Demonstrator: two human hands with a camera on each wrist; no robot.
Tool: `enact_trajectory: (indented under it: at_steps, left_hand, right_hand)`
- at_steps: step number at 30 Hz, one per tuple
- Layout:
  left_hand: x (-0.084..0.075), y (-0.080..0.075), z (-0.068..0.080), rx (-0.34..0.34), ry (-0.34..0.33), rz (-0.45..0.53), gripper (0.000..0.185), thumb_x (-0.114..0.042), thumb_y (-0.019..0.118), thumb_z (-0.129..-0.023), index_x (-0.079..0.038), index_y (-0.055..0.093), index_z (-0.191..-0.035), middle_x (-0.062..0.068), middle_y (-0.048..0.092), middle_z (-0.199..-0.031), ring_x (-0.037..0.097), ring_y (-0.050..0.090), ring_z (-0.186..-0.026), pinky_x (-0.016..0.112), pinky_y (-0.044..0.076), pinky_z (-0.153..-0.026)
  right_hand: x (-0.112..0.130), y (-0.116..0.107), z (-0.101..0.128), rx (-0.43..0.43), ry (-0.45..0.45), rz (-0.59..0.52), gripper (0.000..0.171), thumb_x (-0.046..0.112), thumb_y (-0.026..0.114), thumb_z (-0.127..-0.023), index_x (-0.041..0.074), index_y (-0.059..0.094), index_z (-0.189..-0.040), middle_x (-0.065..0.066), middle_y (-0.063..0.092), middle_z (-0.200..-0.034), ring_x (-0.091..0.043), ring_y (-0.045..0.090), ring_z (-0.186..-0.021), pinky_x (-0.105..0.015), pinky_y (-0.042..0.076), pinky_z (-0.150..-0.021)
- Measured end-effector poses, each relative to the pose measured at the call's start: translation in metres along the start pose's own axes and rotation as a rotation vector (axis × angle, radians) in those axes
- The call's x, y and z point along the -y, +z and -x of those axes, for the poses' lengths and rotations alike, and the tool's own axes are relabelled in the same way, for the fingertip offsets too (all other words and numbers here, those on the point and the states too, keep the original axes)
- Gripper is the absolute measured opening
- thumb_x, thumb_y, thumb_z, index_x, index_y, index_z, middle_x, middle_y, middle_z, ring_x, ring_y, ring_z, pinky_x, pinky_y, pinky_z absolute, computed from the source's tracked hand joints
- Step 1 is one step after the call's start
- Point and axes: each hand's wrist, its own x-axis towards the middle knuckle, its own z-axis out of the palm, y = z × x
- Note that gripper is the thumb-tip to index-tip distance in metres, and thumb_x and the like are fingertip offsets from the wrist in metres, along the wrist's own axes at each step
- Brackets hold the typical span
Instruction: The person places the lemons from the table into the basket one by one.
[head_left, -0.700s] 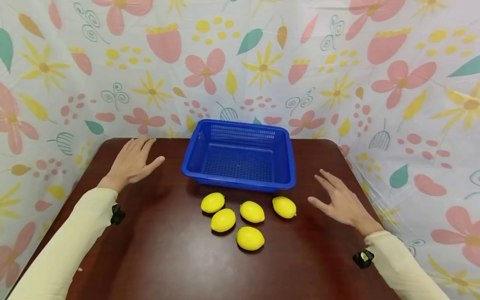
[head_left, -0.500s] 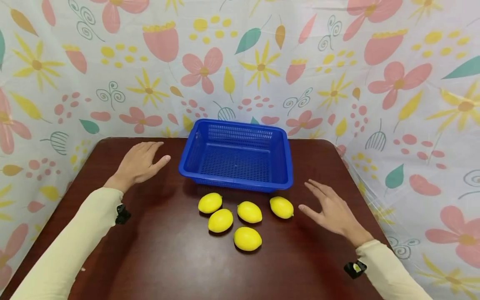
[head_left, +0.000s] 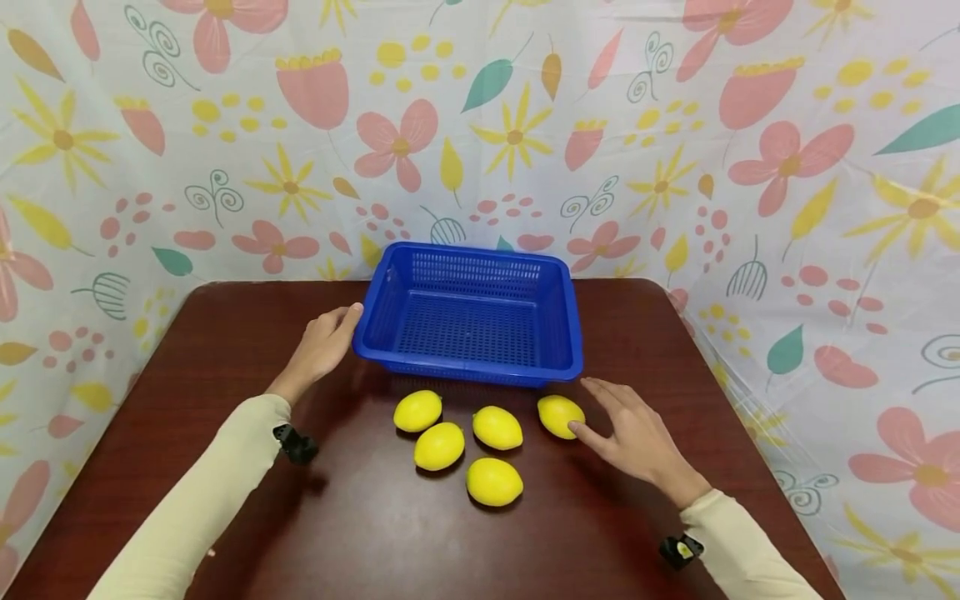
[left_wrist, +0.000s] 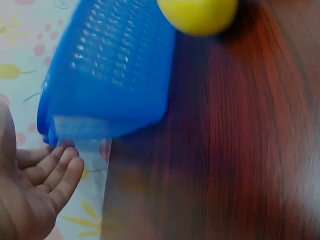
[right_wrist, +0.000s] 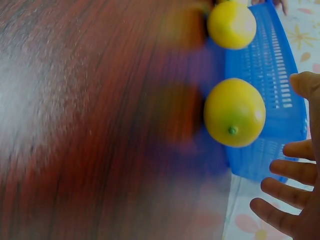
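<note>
A blue plastic basket point(head_left: 468, 367) with perforated walls stands at the back of the table, nothing in it. My left hand point(head_left: 318, 348) is right at its left rim, fingers extended and thumb near the edge; the left wrist view shows the fingertips close to the basket's end. Several yellow lemons lie in front of the basket. My right hand point(head_left: 630, 433) is beside the rightmost lemon point(head_left: 558, 416), its thumb tip overlapping that lemon in the head view. In the right wrist view its fingers point(right_wrist: 285, 187) are spread and hold nothing.
Other lemons are a left one point(head_left: 417, 411), a middle one point(head_left: 497, 427) and a front one point(head_left: 494, 482). The dark wooden table point(head_left: 360, 542) reaches back to a floral curtain point(head_left: 480, 125), which also runs along both sides.
My left hand has moved right, from over the table to the basket's left rim. My right hand has come left to the rightmost lemon. Basket and lemons keep their places.
</note>
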Motion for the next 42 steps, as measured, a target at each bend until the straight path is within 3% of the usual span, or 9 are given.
enact_trajectory:
  at_steps: [4, 9, 12, 18, 24, 28, 42]
  left_hand:
    - [-0.001, 0.006, -0.001, -0.014, -0.063, 0.074, 0.067, -0.064, 0.035, -0.105, -0.006, 0.065, -0.119, 0.014, 0.062, -0.089, 0.029, 0.057, -0.081, 0.040, 0.045, -0.074]
    - [0.001, 0.010, -0.001, -0.013, -0.103, 0.132, 0.060, -0.050, 0.051, -0.106, 0.000, 0.060, -0.139, 0.020, 0.069, -0.119, 0.031, 0.065, -0.101, 0.041, 0.052, -0.089]
    - [0.002, 0.012, -0.001, -0.016, -0.119, 0.176, 0.057, -0.044, 0.056, -0.106, 0.002, 0.059, -0.140, 0.023, 0.068, -0.123, 0.028, 0.068, -0.100, 0.040, 0.055, -0.090]
    - [0.000, 0.014, -0.002, -0.008, -0.190, 0.418, 0.052, -0.033, 0.062, -0.104, 0.006, 0.058, -0.138, 0.026, 0.068, -0.119, 0.012, 0.073, -0.081, 0.029, 0.060, -0.080]
    - [-0.001, 0.011, -0.005, 0.028, -0.289, 0.631, 0.052, -0.027, 0.066, -0.102, 0.010, 0.055, -0.138, 0.004, 0.071, -0.100, 0.005, 0.070, -0.078, 0.022, 0.059, -0.074]
    - [-0.003, 0.008, -0.006, 0.061, -0.332, 0.670, 0.053, -0.027, 0.065, -0.103, 0.011, 0.053, -0.139, -0.004, 0.070, -0.090, 0.004, 0.068, -0.077, 0.020, 0.057, -0.073]
    - [-0.003, 0.007, -0.008, 0.071, -0.390, 0.775, 0.036, -0.022, 0.069, -0.100, 0.004, 0.063, -0.123, -0.005, 0.072, -0.076, 0.006, 0.068, -0.068, 0.021, 0.056, -0.067]
  right_hand:
    - [0.002, 0.007, -0.002, -0.006, -0.015, -0.009, 0.073, 0.050, 0.074, -0.091, 0.004, 0.055, -0.145, -0.016, 0.058, -0.144, -0.036, 0.054, -0.128, -0.059, 0.050, -0.099]
    - [0.004, 0.014, -0.002, 0.000, -0.004, -0.020, 0.074, 0.051, 0.075, -0.090, 0.004, 0.056, -0.143, -0.017, 0.059, -0.142, -0.037, 0.055, -0.127, -0.059, 0.050, -0.100]
    - [0.005, 0.018, -0.002, 0.000, 0.008, -0.026, 0.074, 0.052, 0.075, -0.090, 0.004, 0.057, -0.143, -0.017, 0.060, -0.140, -0.037, 0.056, -0.127, -0.059, 0.050, -0.099]
    - [0.005, 0.023, -0.002, -0.018, 0.023, -0.035, 0.074, 0.054, 0.076, -0.088, 0.005, 0.059, -0.141, -0.016, 0.062, -0.138, -0.036, 0.057, -0.125, -0.059, 0.051, -0.098]
    - [0.003, 0.028, -0.003, -0.013, 0.032, -0.043, 0.075, 0.057, 0.076, -0.087, 0.007, 0.060, -0.140, -0.014, 0.063, -0.137, -0.035, 0.059, -0.124, -0.058, 0.052, -0.096]
    - [0.003, 0.030, -0.004, -0.013, 0.042, -0.045, 0.073, 0.058, 0.077, -0.086, 0.010, 0.061, -0.139, -0.012, 0.065, -0.134, -0.033, 0.060, -0.121, -0.058, 0.053, -0.094]
    - [0.000, 0.038, -0.006, -0.041, 0.063, -0.105, 0.056, 0.045, 0.084, -0.084, 0.012, 0.070, -0.127, -0.005, 0.072, -0.116, -0.023, 0.063, -0.100, -0.046, 0.054, -0.082]
